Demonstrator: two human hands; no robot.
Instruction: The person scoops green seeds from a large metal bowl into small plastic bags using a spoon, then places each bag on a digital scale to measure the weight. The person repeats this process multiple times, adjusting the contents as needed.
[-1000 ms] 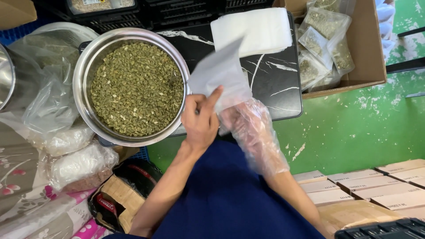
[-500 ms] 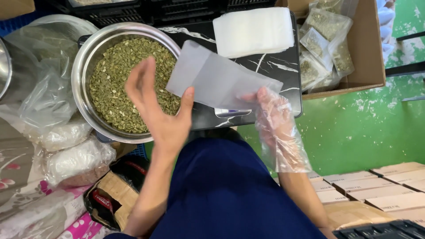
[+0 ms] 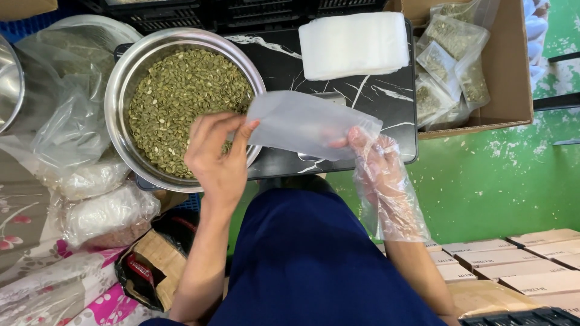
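Observation:
An empty translucent plastic pouch is held flat between both hands above a black marbled tray. My bare left hand pinches the pouch's left end, right at the rim of a steel bowl full of green seeds. My right hand, inside a loose clear plastic glove, grips the pouch's right end. A stack of empty white pouches lies on the tray behind it.
A cardboard box at the right holds several filled seed pouches. Crumpled clear bags and tied bags lie left of the bowl. Flat cartons are stacked at lower right on a green floor.
My left hand has come back from over the bowl and taken the pouch's left end. The pouch has dropped lower and flatter, with my right hand still on it.

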